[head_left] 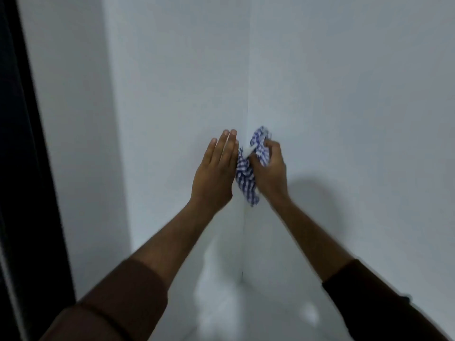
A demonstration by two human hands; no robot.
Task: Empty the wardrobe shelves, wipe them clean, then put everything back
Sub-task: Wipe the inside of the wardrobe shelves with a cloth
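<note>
My right hand point(269, 168) grips a crumpled blue-and-white checked cloth point(247, 178) against the inner corner of the white wardrobe, where the back panel point(344, 94) meets the side panel point(172, 94). A loose end of the cloth hangs down below the hand. My left hand point(216, 173) lies flat with straight fingers on the side panel, just left of the cloth and touching it. The shelf floor point(266, 303) below is bare and glossy.
A dark vertical edge point(27, 168) runs down the far left of the view, beside a white panel point(69, 143). Bright reflections show on the shelf floor near the corner. Brown sleeves cover both forearms at the bottom of the view.
</note>
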